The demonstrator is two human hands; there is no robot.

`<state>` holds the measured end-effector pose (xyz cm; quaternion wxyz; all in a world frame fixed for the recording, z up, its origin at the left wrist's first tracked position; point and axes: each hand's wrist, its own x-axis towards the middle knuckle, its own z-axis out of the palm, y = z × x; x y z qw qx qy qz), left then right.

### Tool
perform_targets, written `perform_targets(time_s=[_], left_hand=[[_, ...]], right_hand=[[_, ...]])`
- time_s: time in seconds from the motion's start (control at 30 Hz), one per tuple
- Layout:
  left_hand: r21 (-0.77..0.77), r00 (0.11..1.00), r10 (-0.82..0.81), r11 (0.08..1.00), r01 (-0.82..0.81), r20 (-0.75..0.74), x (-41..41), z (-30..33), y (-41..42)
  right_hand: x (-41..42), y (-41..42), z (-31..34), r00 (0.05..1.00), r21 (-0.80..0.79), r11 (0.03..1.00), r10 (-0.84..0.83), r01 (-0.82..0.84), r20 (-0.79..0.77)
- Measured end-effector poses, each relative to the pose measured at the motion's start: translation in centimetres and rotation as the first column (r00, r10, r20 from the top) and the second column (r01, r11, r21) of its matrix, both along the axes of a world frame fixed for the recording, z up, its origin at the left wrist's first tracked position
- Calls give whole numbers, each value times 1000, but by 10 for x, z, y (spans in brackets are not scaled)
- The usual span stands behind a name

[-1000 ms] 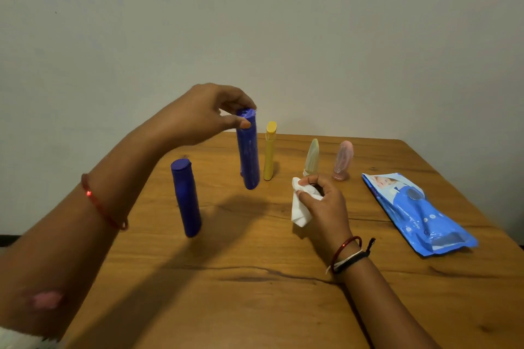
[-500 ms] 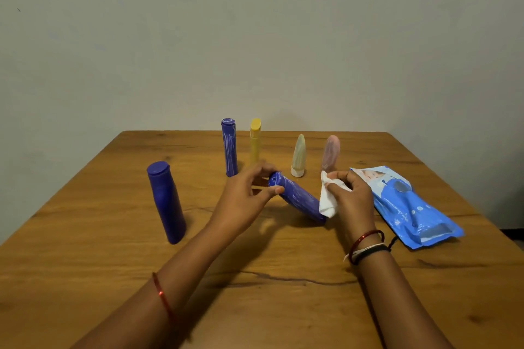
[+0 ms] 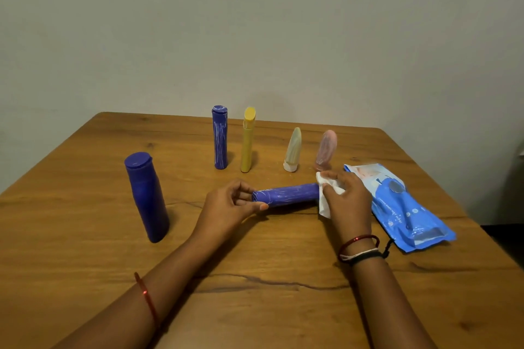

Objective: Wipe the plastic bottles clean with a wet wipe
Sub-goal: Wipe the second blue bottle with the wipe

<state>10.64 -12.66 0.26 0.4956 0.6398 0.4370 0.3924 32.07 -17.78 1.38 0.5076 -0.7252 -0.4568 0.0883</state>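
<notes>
1. A person sits at a wooden table [image 3: 85, 235], seen from a head-worn camera that looks down at both forearms.
2. The left hand [image 3: 229, 207] pinches the cap end of a scribbled blue bottle [image 3: 286, 195] between thumb and curled fingers.
3. That bottle now lies level, held between the two hands just above the table. A second ago it hung upright from the left hand's fingertips; half a second ago it sloped down toward the right hand.
4. The right hand [image 3: 347, 201] grips a white wet wipe [image 3: 324, 195], its fingers curled around it, and presses it against the bottle's far end. A second ago the wipe was well apart from the bottle.
5. White scribble marks cover the bottle's visible side, so wiping seems only to be starting.
6. A plain dark blue bottle [image 3: 146, 195] stands to the left with no marks visible.
7. Four more bottles stand in a row behind: a marked blue bottle [image 3: 219, 137], a yellow bottle [image 3: 248, 140], a pale green bottle [image 3: 293, 150] and a pink bottle [image 3: 327, 149].
8. A blue wipe packet [image 3: 405, 207] lies flat just right of the right hand.
9. Judged from this, most of the bottles are yet to be cleaned.
</notes>
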Motion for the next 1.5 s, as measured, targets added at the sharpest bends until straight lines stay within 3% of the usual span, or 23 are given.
perform_targets(time_s=[0.13, 0.27, 0.43, 0.6, 0.73, 0.97, 1.07, 1.17, 1.33, 1.4, 1.5], left_hand=[[-64, 1000, 3, 998, -4, -3, 2, -3, 4], [-125, 999, -4, 992, 9, 39, 1, -6, 7], [-152, 999, 10, 988, -2, 51, 1, -8, 9], [-200, 993, -4, 979, 29, 121, -2, -5, 7], [-240, 992, -26, 969, 56, 126, -3, -1, 6], [-234, 997, -44, 971, 58, 66, -3, -3, 9], [-227, 998, -39, 973, 49, 48, -4, -4, 10], [-213, 999, -34, 976, 42, 43, -3, -3, 9], [-191, 994, -33, 980, 52, 105, -1, -3, 4], [-195, 992, -20, 980, 44, 125, -1, -4, 4], [-171, 995, -21, 985, 37, 94, -1, -5, 5]], right_hand=[[-3, 0, 0, 989, -18, 999, -31, 34, 145], [-13, -1, 0, 982, -16, 1000, 6, -3, 188], [-48, -7, -2, 961, 47, 985, 153, -168, 232], [-75, -13, -5, 838, -13, 923, 355, -384, 416], [-63, -12, -4, 858, -11, 962, 249, -273, 449], [-11, -3, 1, 972, -99, 993, -36, 61, 232], [-21, -4, 1, 965, -96, 995, 3, 23, 261], [-43, -9, 1, 931, -87, 989, 142, -119, 336], [-76, -17, 0, 781, -104, 906, 409, -411, 472], [-74, -16, 0, 773, -125, 918, 386, -377, 503], [-54, -14, 1, 850, -166, 973, 223, -162, 477]])
